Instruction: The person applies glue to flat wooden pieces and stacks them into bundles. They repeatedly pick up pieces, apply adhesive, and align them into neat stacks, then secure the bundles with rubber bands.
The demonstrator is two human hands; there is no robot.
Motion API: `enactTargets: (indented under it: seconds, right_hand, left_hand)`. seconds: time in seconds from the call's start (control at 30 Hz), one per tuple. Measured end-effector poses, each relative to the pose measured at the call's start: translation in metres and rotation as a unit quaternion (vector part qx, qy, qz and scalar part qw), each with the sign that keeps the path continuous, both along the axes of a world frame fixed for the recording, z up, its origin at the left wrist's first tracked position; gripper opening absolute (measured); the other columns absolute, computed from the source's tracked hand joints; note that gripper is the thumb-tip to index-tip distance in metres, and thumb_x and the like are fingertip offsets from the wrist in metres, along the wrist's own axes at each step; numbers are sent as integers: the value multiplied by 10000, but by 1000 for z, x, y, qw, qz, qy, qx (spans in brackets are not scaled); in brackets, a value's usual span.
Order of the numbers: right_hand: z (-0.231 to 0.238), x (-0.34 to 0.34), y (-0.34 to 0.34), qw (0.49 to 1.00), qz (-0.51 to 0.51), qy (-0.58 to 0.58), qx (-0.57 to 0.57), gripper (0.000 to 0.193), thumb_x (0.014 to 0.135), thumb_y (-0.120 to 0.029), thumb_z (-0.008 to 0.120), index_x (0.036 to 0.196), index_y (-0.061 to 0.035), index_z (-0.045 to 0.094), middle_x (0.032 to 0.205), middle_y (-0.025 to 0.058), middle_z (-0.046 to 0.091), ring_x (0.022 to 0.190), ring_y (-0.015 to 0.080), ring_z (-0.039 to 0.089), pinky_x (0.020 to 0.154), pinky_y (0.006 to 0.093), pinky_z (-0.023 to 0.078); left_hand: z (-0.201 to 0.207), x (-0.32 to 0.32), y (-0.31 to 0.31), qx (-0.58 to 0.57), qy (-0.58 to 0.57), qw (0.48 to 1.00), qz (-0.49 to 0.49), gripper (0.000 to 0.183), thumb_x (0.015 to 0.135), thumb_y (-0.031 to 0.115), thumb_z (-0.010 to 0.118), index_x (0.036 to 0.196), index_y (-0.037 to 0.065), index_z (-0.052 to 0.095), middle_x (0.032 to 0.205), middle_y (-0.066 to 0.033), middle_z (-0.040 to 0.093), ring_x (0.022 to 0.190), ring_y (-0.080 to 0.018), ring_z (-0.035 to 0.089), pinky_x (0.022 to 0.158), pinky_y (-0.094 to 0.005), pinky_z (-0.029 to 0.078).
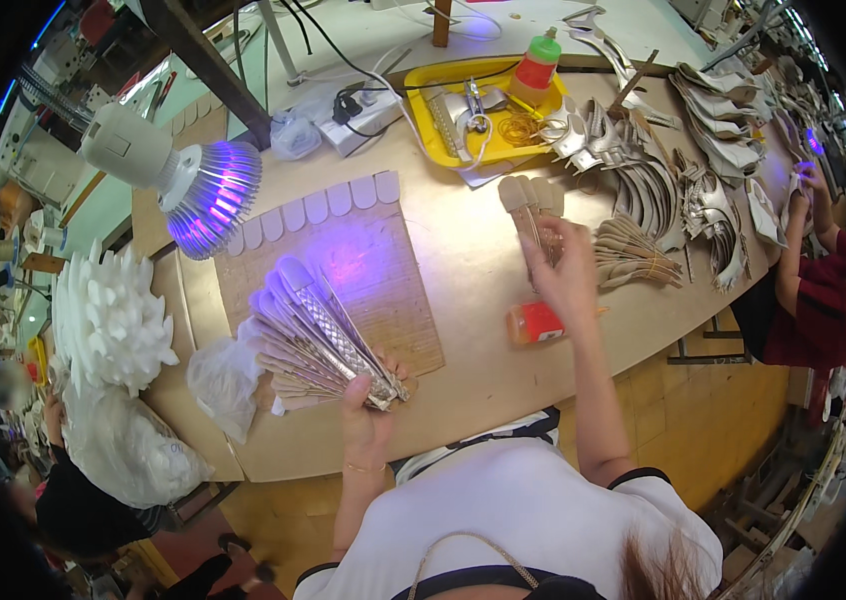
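Note:
My left hand [371, 418] grips the lower end of a fanned bundle of shoe straps [308, 325]. They have pale rounded tips, and the uppermost strap shows a shiny woven metallic face. Purple light from a lamp [211, 195] falls on the tips. Farther right, my right hand [569, 268] is closed around a smaller group of beige straps [520, 200], its fingertips partly hiding them. An orange-red bottle [537, 324] lies on its side just below that hand. Beside its wrist rests another fanned bundle of beige straps [635, 250], tied with a band.
Behind my left hand, a brown board [393, 290] bears a row of pale rounded pieces [316, 208]. A yellow tray [425, 120] holds tools and a green-capped bottle [538, 68]. White foam pieces [108, 315] and plastic bags [226, 380] sit left. Another person [813, 300] works at right.

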State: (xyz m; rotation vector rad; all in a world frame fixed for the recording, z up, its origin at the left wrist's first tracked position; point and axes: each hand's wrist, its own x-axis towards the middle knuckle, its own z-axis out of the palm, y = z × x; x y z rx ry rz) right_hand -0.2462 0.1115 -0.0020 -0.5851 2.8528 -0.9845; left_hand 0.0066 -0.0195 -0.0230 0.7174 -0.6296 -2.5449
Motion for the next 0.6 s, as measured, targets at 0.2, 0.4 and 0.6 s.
enactTargets:
  seconds: [0.2, 0.4, 0.6]
  right_hand:
    - [-15, -24, 0, 995, -49, 7, 88, 462, 806, -319, 697, 1130, -27, 542, 1023, 204, 550, 946, 345, 556, 804, 423, 462]
    - [-20, -9, -25, 979, 12, 124, 159, 378, 755, -243, 739, 1047, -82, 561, 1000, 157, 531, 926, 342, 567, 766, 460, 457]
    - [-24, 19, -34, 990, 87, 106, 22, 206, 768, -87, 670, 941, -53, 563, 970, 170, 516, 804, 319, 573, 691, 438, 476]
  left_hand:
    - [-2, 6, 1, -12, -16, 999, -36, 527, 717, 348, 741, 1086, 77, 482, 920, -42, 483, 901, -221, 489, 714, -358, 447]
    - [1, 10, 8, -6, 2, 1000, -26, 452, 747, 263, 712, 1084, 26, 524, 929, -79, 554, 922, -224, 543, 784, -361, 479]
    - [-1, 10, 7, -29, -12, 999, -9, 395, 794, 223, 682, 1090, 4, 541, 955, -102, 598, 898, -211, 581, 750, -350, 507]
